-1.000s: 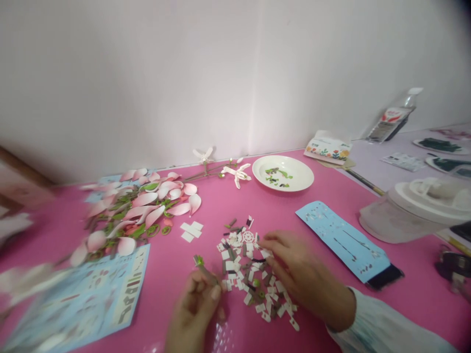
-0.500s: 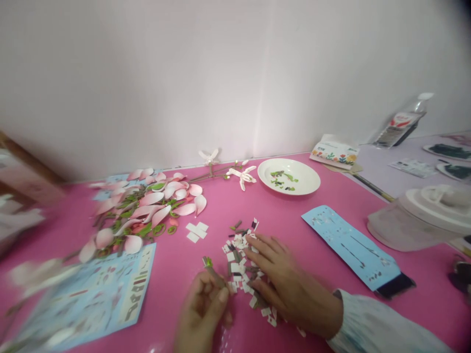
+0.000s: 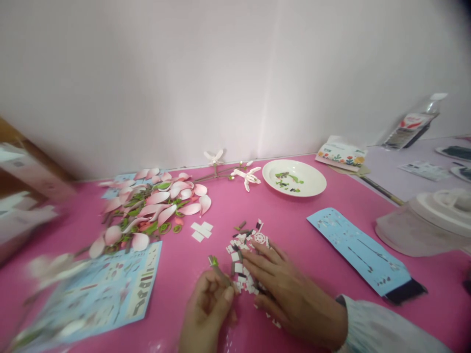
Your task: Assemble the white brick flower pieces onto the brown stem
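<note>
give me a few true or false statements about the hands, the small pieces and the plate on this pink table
1. The left hand pinches a thin brown stem piece with a green tip. True.
2. The right hand is lifted high above the table. False: it lies flat over the pile of small white and brown pieces.
3. The white plate is bare. False: a few green and dark bits lie in it.
4. The pink petals lie left of the pile. True.
5. The blue strip lies under the right hand. False: it lies apart, to that hand's right.
</note>
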{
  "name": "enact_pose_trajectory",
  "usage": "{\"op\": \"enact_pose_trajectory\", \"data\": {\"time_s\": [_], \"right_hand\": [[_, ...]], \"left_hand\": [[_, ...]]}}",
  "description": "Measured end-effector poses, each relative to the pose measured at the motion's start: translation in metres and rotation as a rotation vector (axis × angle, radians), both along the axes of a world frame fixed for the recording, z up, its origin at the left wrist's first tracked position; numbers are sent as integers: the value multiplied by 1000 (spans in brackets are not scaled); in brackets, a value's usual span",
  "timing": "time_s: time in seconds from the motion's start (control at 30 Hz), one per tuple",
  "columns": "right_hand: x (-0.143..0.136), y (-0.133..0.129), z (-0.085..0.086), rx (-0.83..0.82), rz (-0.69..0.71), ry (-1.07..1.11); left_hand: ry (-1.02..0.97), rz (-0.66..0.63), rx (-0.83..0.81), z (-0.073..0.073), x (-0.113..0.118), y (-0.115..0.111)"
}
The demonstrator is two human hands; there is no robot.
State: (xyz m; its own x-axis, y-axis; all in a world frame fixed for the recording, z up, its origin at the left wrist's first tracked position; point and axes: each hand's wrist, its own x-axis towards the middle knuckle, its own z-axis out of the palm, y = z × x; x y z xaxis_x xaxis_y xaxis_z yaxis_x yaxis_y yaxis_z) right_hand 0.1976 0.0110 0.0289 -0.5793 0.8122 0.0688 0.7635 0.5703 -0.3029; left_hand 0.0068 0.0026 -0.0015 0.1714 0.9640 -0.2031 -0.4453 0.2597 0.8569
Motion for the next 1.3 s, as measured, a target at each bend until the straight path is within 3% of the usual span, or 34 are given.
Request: {"op": "enact_pose_trajectory", "data": {"time_s": [0.27,0.57,0.7,0.87,0.97,1.2,1.3], "right_hand": [[7,2,-6,133,-154,156],[13,1,-4,200,-222,352],[14,-3,4,159,-240,377],[8,-7,10,3,-142,273],[5,-8,10,-7,-131,237],[15,-6,5,105,-426,234],[19,-5,3,110,-489,197]], "left_hand": [[25,26,-5,3,0,-2],[32,13,-4,7,0,-1],[43,29,8,6,0,-1],[58,25,21,7,0,-1],[64,15,28,7,-1,-1],[85,2,34,7,-2,-1],[83,-5,32,7,-2,-1]]}}
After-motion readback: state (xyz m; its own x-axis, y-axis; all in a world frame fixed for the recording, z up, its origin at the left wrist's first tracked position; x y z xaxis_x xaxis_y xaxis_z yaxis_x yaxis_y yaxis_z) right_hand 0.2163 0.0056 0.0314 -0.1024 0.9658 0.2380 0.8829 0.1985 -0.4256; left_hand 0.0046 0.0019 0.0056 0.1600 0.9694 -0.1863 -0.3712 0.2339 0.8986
